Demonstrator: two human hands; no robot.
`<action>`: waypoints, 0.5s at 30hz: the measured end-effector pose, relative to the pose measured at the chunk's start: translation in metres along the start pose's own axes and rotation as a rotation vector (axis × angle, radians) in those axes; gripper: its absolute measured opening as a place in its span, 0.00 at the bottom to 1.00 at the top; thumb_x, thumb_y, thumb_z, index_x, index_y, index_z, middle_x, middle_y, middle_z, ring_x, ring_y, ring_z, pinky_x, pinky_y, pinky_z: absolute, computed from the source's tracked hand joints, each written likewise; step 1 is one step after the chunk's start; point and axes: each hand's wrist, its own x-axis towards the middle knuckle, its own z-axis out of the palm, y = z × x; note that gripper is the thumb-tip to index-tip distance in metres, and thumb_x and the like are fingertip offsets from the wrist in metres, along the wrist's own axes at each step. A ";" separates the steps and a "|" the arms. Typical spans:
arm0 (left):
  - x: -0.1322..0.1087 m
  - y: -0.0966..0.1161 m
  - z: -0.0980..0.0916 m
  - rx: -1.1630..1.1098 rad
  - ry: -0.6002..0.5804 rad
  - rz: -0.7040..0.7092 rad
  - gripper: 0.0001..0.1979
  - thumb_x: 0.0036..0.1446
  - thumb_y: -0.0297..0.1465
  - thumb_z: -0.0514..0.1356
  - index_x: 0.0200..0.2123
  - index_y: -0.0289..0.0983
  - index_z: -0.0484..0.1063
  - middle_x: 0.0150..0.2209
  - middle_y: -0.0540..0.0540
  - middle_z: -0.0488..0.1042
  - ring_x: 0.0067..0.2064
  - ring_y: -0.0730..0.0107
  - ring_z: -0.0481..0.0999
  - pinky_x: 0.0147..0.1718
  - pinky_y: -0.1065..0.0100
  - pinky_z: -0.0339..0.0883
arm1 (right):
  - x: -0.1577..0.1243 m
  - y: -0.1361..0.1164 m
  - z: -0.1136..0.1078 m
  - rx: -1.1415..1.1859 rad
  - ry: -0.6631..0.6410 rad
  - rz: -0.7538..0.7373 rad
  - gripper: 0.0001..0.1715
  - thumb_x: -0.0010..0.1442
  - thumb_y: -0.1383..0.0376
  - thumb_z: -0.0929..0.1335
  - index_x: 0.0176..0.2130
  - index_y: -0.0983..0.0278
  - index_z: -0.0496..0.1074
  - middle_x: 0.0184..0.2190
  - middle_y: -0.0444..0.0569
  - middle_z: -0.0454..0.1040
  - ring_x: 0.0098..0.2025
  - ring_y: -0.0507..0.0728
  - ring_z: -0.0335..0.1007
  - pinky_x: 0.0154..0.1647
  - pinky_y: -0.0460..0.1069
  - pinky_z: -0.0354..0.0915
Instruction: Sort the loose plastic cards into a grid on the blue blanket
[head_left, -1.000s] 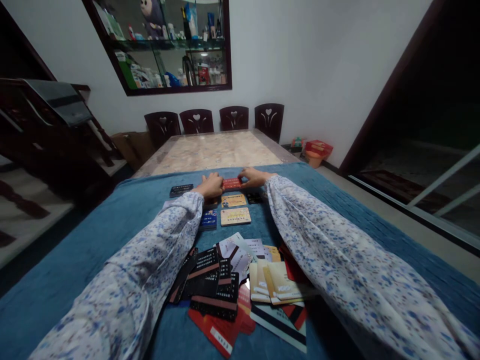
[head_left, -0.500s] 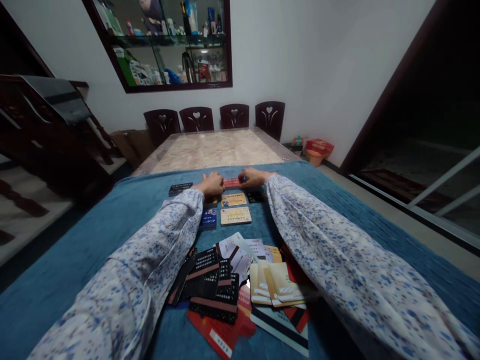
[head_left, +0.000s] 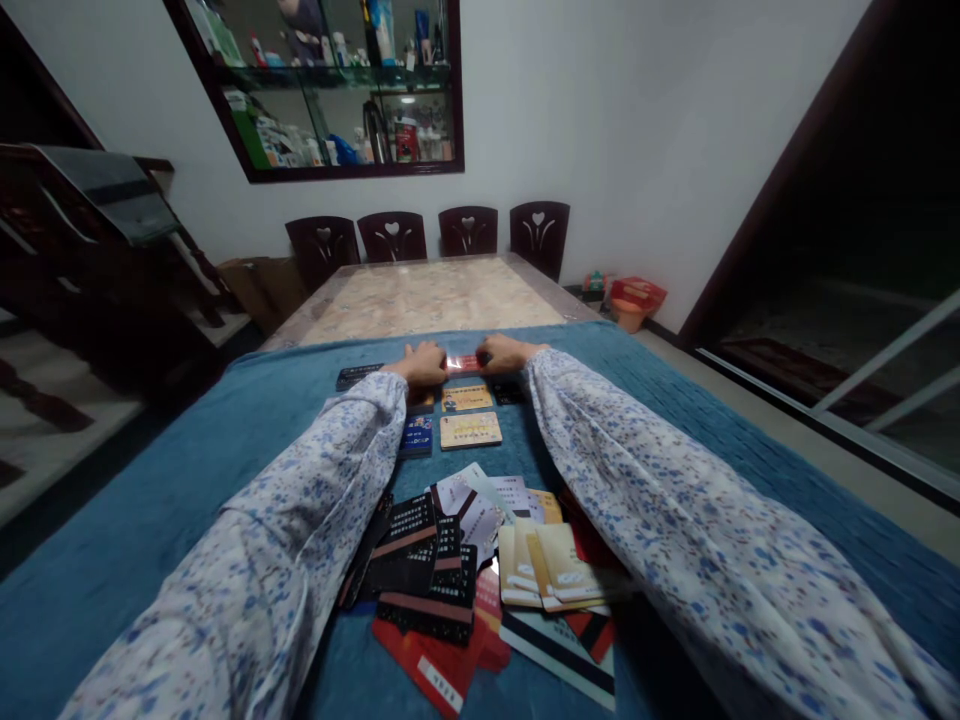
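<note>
At the far side of the cloth, my left hand and my right hand grip a red card by its two short ends, fingers curled in. Just nearer lie a yellow card and, below it, a pale gold card. A blue card shows partly past my left sleeve. One black card lies left of my left hand; another black card is half hidden under my right wrist. Whether the red card is single or stacked I cannot tell.
Between my forearms spreads a loose pile with black cards, cream-gold cards, a red card and a pale blue striped card. A blue cloth covers the near table. Several dark chairs stand beyond the far edge.
Both hands stay at the ends of the red card, with barely any movement. A bright glint now shows on its face. The view has shifted very slightly.
</note>
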 end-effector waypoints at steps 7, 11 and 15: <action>-0.004 0.001 0.000 0.043 -0.006 0.017 0.16 0.58 0.33 0.58 0.46 0.37 0.80 0.54 0.34 0.75 0.59 0.43 0.69 0.59 0.45 0.61 | -0.002 0.000 0.001 -0.014 0.017 0.013 0.18 0.56 0.62 0.71 0.46 0.65 0.83 0.46 0.56 0.82 0.46 0.61 0.76 0.43 0.47 0.67; -0.007 0.004 -0.003 0.048 -0.014 0.036 0.16 0.59 0.32 0.57 0.46 0.35 0.80 0.54 0.32 0.74 0.59 0.40 0.67 0.59 0.42 0.59 | -0.003 -0.001 0.000 -0.019 0.007 0.015 0.19 0.58 0.61 0.70 0.47 0.65 0.82 0.46 0.57 0.81 0.46 0.62 0.76 0.44 0.47 0.68; -0.010 0.005 -0.005 0.069 -0.033 0.047 0.17 0.60 0.33 0.56 0.48 0.34 0.78 0.55 0.32 0.72 0.60 0.41 0.65 0.59 0.41 0.58 | -0.004 0.000 0.001 -0.014 0.013 0.013 0.19 0.58 0.61 0.71 0.47 0.65 0.82 0.47 0.58 0.81 0.47 0.62 0.75 0.45 0.48 0.67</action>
